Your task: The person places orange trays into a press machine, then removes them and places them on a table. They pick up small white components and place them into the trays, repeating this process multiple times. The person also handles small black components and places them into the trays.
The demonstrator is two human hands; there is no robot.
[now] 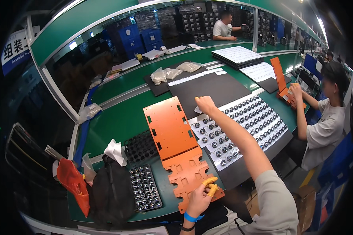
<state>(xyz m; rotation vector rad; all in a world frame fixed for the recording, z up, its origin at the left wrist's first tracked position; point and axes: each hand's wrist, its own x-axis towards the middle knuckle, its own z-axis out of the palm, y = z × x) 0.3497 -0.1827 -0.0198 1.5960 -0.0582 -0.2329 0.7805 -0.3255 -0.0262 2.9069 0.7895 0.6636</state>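
Note:
My left hand [200,199], with yellow finger cots on it and a blue band at the wrist, is over the lower plate of a hinged orange fixture [170,127]. Its fingers are curled; whatever lies between them is hidden. The fixture's upper plate, with slots and holes, leans open away from me. My right arm stretches across a white sheet [269,120] set with rows of round, dark, shiny parts. At its end my right hand [206,105] is closed, near the far left corner of that sheet. A small whitish piece [198,110] shows just below the fingers; I cannot tell whether they hold it.
A black tray of round parts [146,188], an unfilled-looking black tray [140,148] and a black bag [113,192] are at left. Beyond lie a black board [215,92], plastic bags [172,73] and stacked sheets [239,55]. A co-worker [327,113] handles another orange fixture [279,76] at right.

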